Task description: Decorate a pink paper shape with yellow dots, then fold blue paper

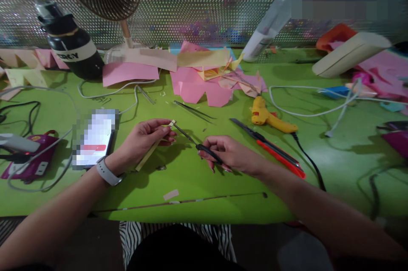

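1. Scissors = landmark; right hand has them by the black handle, fingers curled round the loops, blades angled at the left hand.
2. Left hand, left of scissors: thumb and fingers pinching pale yellow strip near its upper end; loose length hangs below the palm.
3. Grip close to the end probably keeps the narrow strip steady by the blade tips. Can't tell if the blades touch it.
4. Tweezers just beyond scissors, cutter knife and yellow glue gun to their right; likely parked for easy reach on the green bench.
5. Pink paper farther beyond scissors, likely pushed back for working room.
6. Containers: black bottle far left beyond scissors, opaque, contents unseen. Clear-topped bottle far right beyond scissors, contents unclear.
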